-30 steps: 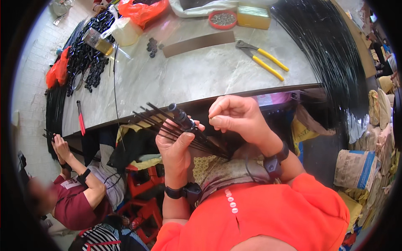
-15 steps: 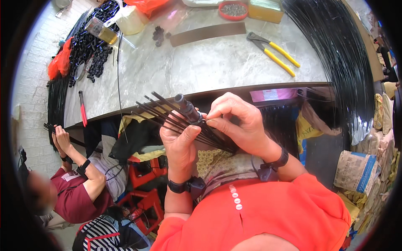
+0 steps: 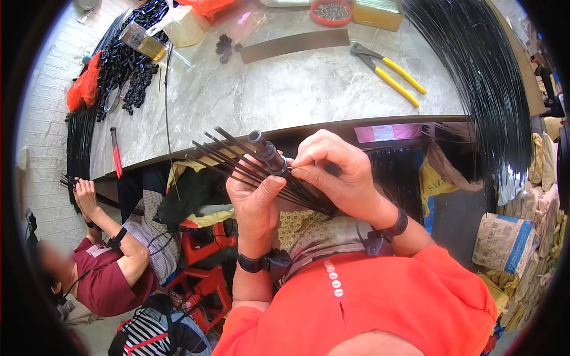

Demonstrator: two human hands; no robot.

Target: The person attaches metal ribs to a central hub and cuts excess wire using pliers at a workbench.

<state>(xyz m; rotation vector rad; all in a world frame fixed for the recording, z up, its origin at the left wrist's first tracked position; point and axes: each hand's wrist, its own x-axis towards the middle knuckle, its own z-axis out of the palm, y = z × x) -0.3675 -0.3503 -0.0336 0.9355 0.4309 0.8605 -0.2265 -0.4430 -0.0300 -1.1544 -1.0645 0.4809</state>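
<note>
Over my lap, in front of the table edge, I hold part of an umbrella frame: a black tubular runner (image 3: 270, 156) with several thin black ribs (image 3: 228, 159) fanning out beside it. My left hand (image 3: 256, 199) is closed around the ribs and the runner's lower end, thumb pressed near the collar. My right hand (image 3: 339, 169) pinches at the collar's right side, thumb and forefinger together. Whatever is between those fingertips is too small to name. A thin metallic ring shows at the collar. The ribs' other ends run down to the right under my right hand.
Yellow-handled cutters (image 3: 392, 76), a dark strip (image 3: 295, 46) and a red dish (image 3: 331, 13) of small metal parts lie on the table (image 3: 237, 95). Black rods (image 3: 475, 71) hang over its right end. Red-handled pliers (image 3: 116, 153) lie left. A co-worker (image 3: 110, 267) sits at left.
My hands and the umbrella frame stay almost in place, with only a slight shift of the right fingertips at the collar. The co-worker's head has moved slightly.
</note>
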